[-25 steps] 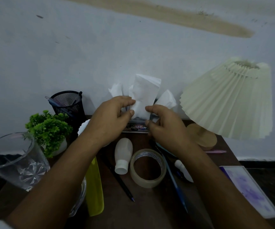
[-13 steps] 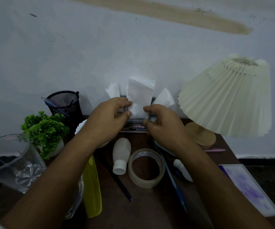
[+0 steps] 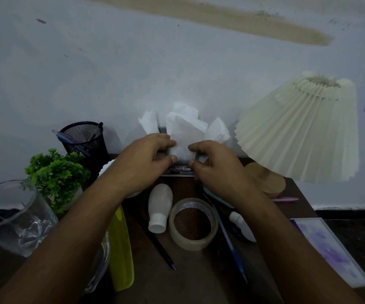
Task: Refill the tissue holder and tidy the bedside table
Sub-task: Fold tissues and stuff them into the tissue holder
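The refill looks partly done. Three tufts of tissue (image 3: 186,130) stand up from the holder (image 3: 182,169), which sits at the far edge of the table (image 3: 199,277) against the wall, between the pen cup (image 3: 85,139) on the left and the lamp (image 3: 298,132) on the right. The left hand (image 3: 139,161) and right hand (image 3: 218,167) each pinch the middle tuft low down, thumb against curled fingers (image 3: 166,141), probably seating it.

Tidying seems not yet begun: a bottle (image 3: 160,207), tape (image 3: 193,224) and pens (image 3: 229,244) lie loose just near of the holder. Room is tight. The lamp's shade overhangs just right of the right hand, and a glass (image 3: 8,218) stands at the near left edge.
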